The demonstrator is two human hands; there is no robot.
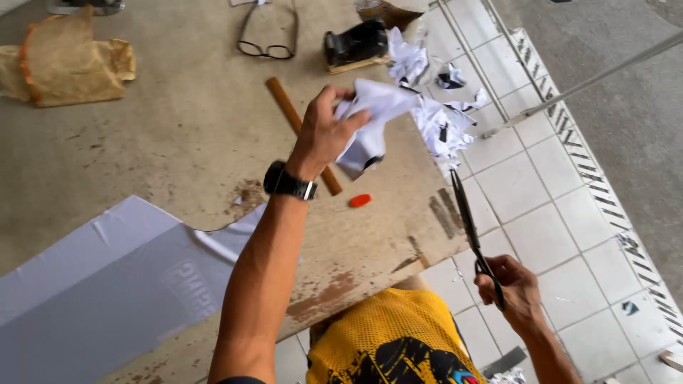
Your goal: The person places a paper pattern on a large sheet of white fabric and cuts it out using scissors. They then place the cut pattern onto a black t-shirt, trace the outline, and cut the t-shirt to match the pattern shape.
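While the left hand (324, 131) pinches a crumpled white sheet (373, 117) above the table's right edge, the right hand (516, 288) grips closed scissors (469, 227) beyond that edge. The sheet looks light, limp and easily torn; bunching it in the fingers seems the best hold.

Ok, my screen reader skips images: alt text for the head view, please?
Left hand lifts a crumpled white sheet above a worn tabletop; right hand holds closed black scissors over the tiled floor.
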